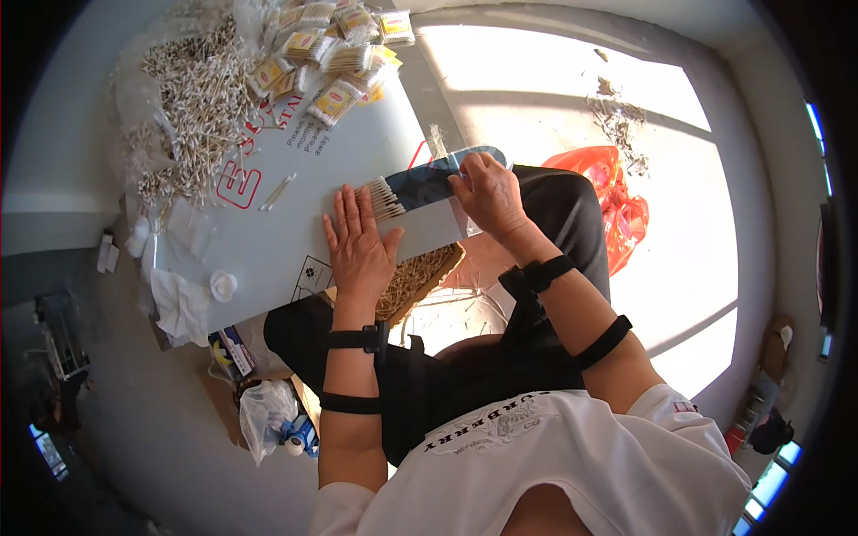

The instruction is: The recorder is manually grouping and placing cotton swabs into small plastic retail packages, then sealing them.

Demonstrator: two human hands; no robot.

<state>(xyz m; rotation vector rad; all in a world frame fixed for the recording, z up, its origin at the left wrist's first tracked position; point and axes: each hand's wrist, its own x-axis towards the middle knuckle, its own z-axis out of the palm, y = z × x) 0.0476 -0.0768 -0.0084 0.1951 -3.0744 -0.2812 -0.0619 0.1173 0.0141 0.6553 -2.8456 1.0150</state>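
Note:
On the white board tabletop, a row of cotton swabs lies side by side, tips toward the right. My left hand rests flat with its fingers stretched out, covering the left part of that row. Against the swab tips lies a flat, dark blue, shiny strip with a rounded right end; its exact kind is unclear. My right hand is closed, fingers curled on the strip near that end. Two loose swabs lie left of my left hand.
A large heap of loose swabs in clear plastic fills the far left. Packed swab bags are piled beside it. White tissue sits at the left edge. Below are a box of swabs and a red plastic bag.

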